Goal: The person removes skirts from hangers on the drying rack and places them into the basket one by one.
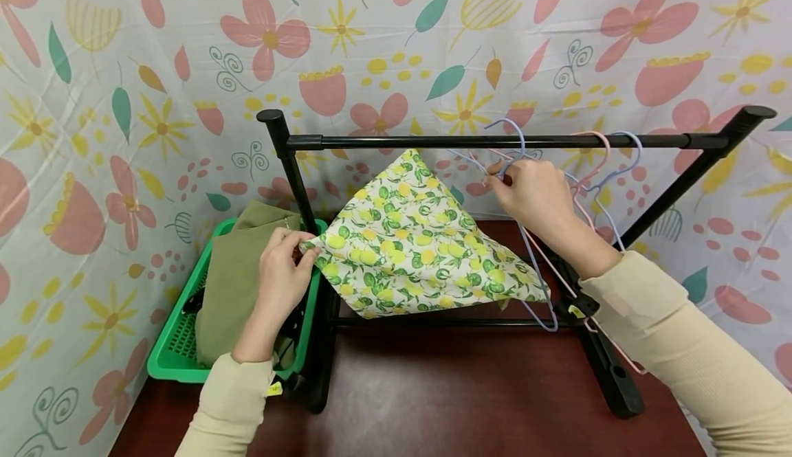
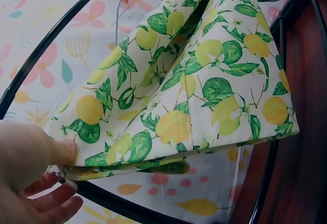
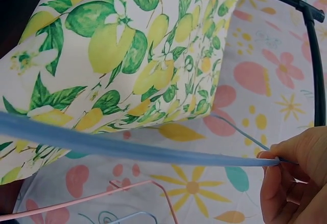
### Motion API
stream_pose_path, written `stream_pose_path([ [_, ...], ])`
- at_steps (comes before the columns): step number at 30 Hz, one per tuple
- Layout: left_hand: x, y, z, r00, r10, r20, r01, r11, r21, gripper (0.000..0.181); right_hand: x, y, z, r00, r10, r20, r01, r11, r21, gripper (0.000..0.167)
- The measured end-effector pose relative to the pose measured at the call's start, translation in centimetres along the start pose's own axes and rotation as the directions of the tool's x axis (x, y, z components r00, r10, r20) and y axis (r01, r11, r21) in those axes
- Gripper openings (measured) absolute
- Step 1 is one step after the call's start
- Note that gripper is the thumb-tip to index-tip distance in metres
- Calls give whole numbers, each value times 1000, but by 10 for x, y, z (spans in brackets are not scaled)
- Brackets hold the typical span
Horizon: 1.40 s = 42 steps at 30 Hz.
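A white garment printed with lemons and green leaves (image 1: 408,251) hangs spread between my hands, in front of the black rack; its exact kind cannot be told. My left hand (image 1: 284,268) pinches its left corner between thumb and fingers, as the left wrist view also shows at the garment's hem (image 2: 189,147). With my right hand (image 1: 538,192) I pinch a blue hanger (image 3: 153,152) just below its hook, close under the rack's top bar (image 1: 433,142). One end of the hanger meets the garment's right side; how far it reaches inside is hidden.
On the bar's right hang a pink hanger (image 1: 597,158) and another blue hanger (image 1: 632,151). A green basket (image 1: 176,368) holding a folded olive cloth (image 1: 225,292) stands left of the rack. The rack's feet rest on a dark red-brown table (image 1: 458,395), before a flowered backdrop.
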State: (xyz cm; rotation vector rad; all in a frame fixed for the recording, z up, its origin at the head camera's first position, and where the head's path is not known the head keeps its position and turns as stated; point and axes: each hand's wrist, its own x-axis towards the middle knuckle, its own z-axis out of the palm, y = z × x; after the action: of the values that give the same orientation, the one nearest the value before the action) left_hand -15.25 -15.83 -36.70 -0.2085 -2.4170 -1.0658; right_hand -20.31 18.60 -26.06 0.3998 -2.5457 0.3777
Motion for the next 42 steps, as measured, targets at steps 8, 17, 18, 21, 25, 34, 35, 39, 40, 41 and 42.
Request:
stream_pose_path([
  [8,8,0,-9,999,-34,15,35,997,-63,7,1,-1,-1,1000,-3,7,3,1000,-1,47],
  [17,16,3,-22,993,-118,15,118,989,-83,5,0,-2,-2,1000,9,24,-9,1000,-4,49],
  [18,17,4,-23,992,-127,14,128,987,-100,5,0,-2,-3,1000,8,22,-8,1000,0,49],
  [21,21,6,-29,986,-163,20,164,973,-163,6,1,-3,-3,1000,3,20,-3,1000,5,49],
  [25,25,6,-36,978,-207,32,208,946,-247,10,1,-3,-2,1000,-5,16,5,1000,-1,50],
  [34,33,8,-52,950,-311,40,293,834,-468,5,1,-3,0,1000,-17,15,17,1000,17,49],
  [35,33,9,-54,944,-325,52,306,808,-503,6,1,-3,0,1000,-21,17,21,1000,23,48],
  [39,35,10,-62,931,-352,90,332,720,-609,8,1,-4,0,1000,-24,18,24,999,32,47],
  [40,35,10,-64,929,-358,93,334,703,-627,8,1,-4,0,1000,-23,16,23,999,30,48],
  [41,35,10,-66,928,-361,93,334,692,-641,8,1,-5,-1,1000,-22,14,21,999,29,49],
  [42,36,10,-68,927,-364,91,333,684,-649,9,1,-5,-1,1000,-20,13,19,999,28,49],
])
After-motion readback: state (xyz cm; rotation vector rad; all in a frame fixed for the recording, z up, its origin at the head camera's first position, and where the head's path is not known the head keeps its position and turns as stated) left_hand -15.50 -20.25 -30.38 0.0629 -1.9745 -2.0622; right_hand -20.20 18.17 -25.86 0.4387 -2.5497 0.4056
